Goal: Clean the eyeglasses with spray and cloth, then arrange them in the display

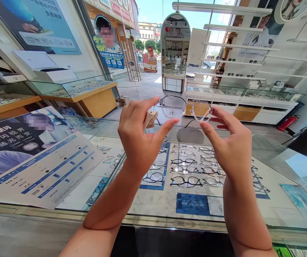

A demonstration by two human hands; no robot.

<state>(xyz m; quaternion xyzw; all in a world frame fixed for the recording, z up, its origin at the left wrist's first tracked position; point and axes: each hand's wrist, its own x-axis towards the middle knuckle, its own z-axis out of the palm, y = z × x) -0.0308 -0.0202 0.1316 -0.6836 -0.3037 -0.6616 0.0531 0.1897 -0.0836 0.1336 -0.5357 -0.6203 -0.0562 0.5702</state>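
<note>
I hold a pair of clear-framed glasses (185,108) up in front of me with both hands, above a glass counter (153,210). My left hand (139,134) pinches the left end of the frame between thumb and forefinger, and a beige cloth (150,119) is tucked in the same hand. My right hand (228,141) pinches the right end of the frame the same way. The lenses face away from me and the temples are partly hidden by my fingers.
Under the counter glass lie several rows of glasses (188,167) on trays. A printed poster (35,157) lies on the counter at left. An arched mirror stand (175,53), more display cases (239,96), wall shelves and a red fire extinguisher (287,122) stand beyond.
</note>
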